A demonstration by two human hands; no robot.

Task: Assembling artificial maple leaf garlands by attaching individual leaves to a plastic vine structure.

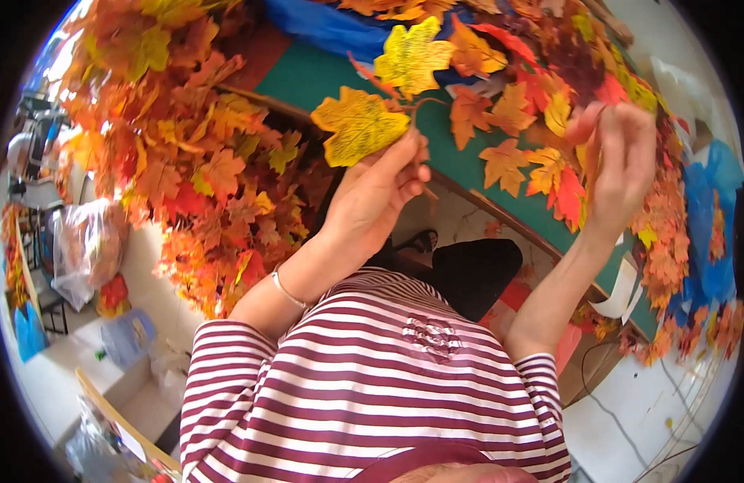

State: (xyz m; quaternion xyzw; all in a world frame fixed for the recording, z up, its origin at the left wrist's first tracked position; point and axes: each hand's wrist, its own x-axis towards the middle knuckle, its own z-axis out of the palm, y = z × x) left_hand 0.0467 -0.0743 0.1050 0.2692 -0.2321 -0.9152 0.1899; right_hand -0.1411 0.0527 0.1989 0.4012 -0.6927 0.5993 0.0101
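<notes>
My left hand is closed in a pinch on the thin brown stem of an artificial maple leaf sprig. Two yellow leaves with dark veins show on it, a lower leaf and an upper leaf. On the right, my right hand is raised over the table edge, fingers curled together and slightly blurred. Orange and red leaves lie right behind its fingertips, so what it grips, if anything, cannot be made out. Between the hands, loose orange maple leaves rest on the green tabletop.
A thick mass of orange and red artificial leaves hangs over the table's left side. More leaves pile at the right, beside blue plastic. Blue sheeting lies at the back. A clear bag and a bluish jug stand left.
</notes>
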